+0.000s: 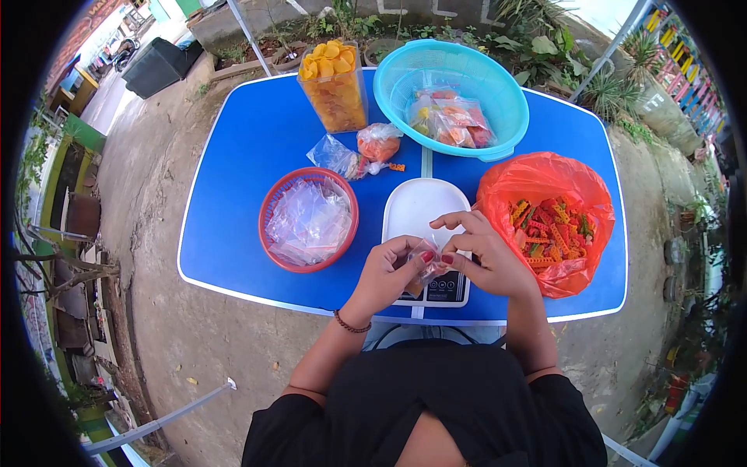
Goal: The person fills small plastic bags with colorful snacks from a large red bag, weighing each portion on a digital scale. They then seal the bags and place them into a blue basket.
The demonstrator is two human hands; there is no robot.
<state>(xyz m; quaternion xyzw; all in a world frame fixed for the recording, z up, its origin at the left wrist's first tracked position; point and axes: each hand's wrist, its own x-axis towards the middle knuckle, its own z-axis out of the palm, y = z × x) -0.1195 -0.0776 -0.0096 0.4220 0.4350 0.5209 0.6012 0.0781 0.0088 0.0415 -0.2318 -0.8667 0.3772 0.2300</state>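
Note:
My left hand pinches a small clear plastic bag between thumb and fingers. The thumb and a finger of my right hand close on the bag's other side, while its index finger stretches out above. Something orange-brown shows low in the bag, too small and covered to name. Both hands are over the front of a white digital scale, hiding part of its dark button panel. Just right of my right hand is a red plastic bag of red, orange and green crinkled snack pieces.
On the blue table stand a red basket of empty clear bags, a clear container of yellow chips, a turquoise basin holding filled packets, and two tied plastic bags with a loose snack piece.

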